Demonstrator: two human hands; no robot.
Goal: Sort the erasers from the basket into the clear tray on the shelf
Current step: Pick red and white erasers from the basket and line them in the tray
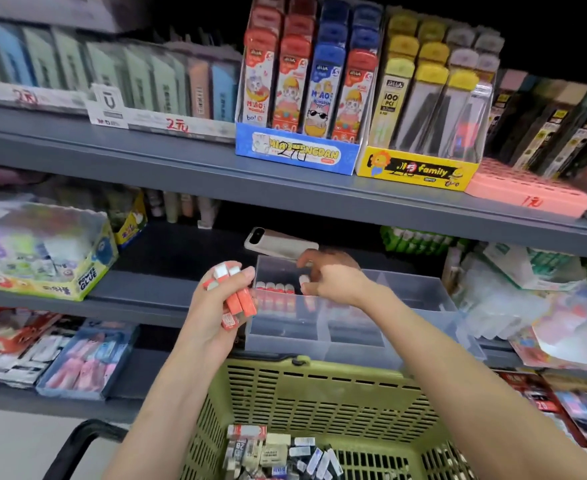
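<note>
Several erasers (pixel 240 303): rectangular, orange-sleeved, gripped in left hand (pixel 215 306), long axes near upright
Right hand (pixel 333 277): pinches one eraser (pixel 304 280) over clear plastic tray (pixel 354 344)
Basket (pixel 319 393): green slotted plastic

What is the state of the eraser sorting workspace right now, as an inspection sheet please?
Surface: grey shelf bears the clear tray.
Job's things: row of erasers stands in the tray's far-left compartment; loose erasers lie in the green basket.
Clutter: phone lies behind the tray.
Hands: left hand grips a bunch of erasers; right hand pinches a single eraser over the tray.
Cables: nothing seen.
Surroundings: stocked stationery shelves; Power Glue box at left.
</note>
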